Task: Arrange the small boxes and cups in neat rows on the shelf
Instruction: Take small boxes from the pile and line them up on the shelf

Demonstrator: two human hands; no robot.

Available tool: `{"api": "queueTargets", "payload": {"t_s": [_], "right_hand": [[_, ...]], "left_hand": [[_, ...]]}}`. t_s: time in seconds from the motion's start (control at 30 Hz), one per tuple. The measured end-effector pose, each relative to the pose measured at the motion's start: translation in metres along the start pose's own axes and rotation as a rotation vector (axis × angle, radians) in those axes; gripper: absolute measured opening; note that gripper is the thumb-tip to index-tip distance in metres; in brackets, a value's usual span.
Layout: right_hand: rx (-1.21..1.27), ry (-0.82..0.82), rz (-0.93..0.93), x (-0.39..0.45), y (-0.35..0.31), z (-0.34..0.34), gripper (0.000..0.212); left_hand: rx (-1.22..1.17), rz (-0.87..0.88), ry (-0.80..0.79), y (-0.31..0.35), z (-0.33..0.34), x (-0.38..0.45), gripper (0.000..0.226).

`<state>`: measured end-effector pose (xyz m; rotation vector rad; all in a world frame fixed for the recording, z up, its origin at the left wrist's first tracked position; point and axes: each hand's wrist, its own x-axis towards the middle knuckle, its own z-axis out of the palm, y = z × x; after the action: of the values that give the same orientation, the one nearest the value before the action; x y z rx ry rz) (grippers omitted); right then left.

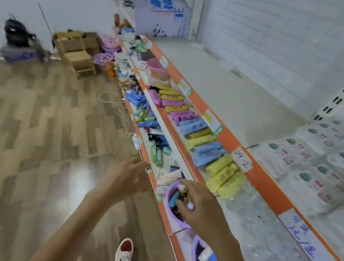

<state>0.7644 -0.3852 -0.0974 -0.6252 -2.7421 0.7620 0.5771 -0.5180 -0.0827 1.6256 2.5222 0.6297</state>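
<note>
My right hand [198, 206] hovers over a purple cup-like tub [174, 217] on the lowest shelf and pinches small bottles [189, 204] above its mouth. More small items fill the tub. My left hand [128, 173] hangs relaxed in the air just left of the shelf's orange edge [165, 216], holding nothing. A second purple tub [198, 259] with blue boxes inside stands nearer me. Clear glass cups [250, 203] sit on the middle shelf to the right of my right hand.
Rows of yellow, blue and pink cases [198, 133] lie along the middle shelf. Loose tubes and boxes [155, 143] litter the lowest shelf. The top shelf [233, 94] is white. Wooden chairs [77, 56], basins and a bag stand on the floor at the far wall.
</note>
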Motion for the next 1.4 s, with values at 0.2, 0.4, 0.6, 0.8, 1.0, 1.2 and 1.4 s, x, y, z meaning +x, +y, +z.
{"api": "queueTargets", "payload": {"t_s": [0.2,0.4,0.6,0.8,1.0,1.2,1.4], "right_hand": [[-0.034,-0.049,-0.039,0.084,-0.012,0.018,0.053],[0.012,-0.011,0.001,0.183,-0.027,0.023,0.047],[0.07,0.105,0.019,0.273,-0.04,0.02,0.042],[0.06,0.233,0.053,0.335,-0.024,-0.027,0.034],[-0.105,0.38,0.039,0.414,0.026,-0.099,0.034],[-0.197,0.423,0.196,0.515,0.094,-0.145,0.038],[-0.231,0.477,0.476,0.564,0.157,-0.15,0.043]], "left_hand": [[-0.031,-0.029,0.025,-0.075,-0.013,0.034,0.015],[-0.087,-0.062,0.056,-0.152,-0.039,0.108,0.025],[-0.092,0.064,0.037,-0.214,-0.066,0.195,0.027],[-0.116,0.234,0.003,-0.23,-0.078,0.289,0.027],[-0.154,0.393,0.029,-0.225,-0.095,0.413,0.031],[-0.089,0.444,0.087,-0.215,-0.109,0.553,0.037],[-0.017,0.438,0.041,-0.209,-0.08,0.674,0.046]]}}
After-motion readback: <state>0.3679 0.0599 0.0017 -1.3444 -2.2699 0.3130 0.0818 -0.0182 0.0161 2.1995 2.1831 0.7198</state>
